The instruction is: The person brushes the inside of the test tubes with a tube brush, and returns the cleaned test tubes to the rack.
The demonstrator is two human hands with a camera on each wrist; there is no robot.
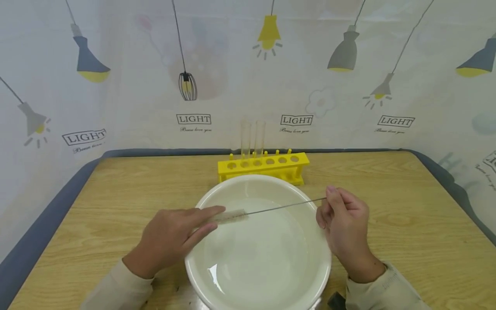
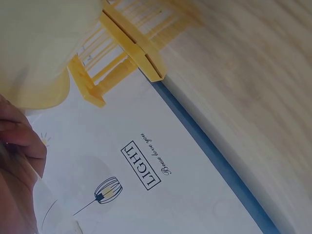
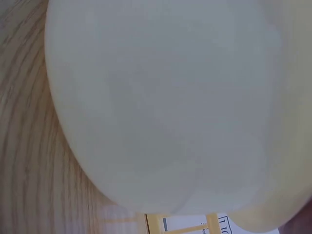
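A test tube brush [image 1: 232,216] with pale bristles and a thin wire handle [image 1: 284,206] spans the white basin [image 1: 192,275]. My left hand [image 1: 170,234] is over the basin's left rim, with the bristle end between its thumb and fingers. The far tip of the brush is hidden by that hand. At the right rim, my right hand [image 1: 345,219] pinches the end of the wire between thumb and forefinger. Part of the left hand [image 2: 19,146] appears at the edge of the left wrist view. The basin [image 3: 161,97] fills most of the right wrist view.
Behind the basin stands a yellow test tube rack [image 1: 267,162] with two clear test tubes [image 1: 259,140] upright in it. A dark object [image 1: 336,300] lies by the right sleeve. A curtain printed with lamps rises beyond the wooden table [image 1: 407,206].
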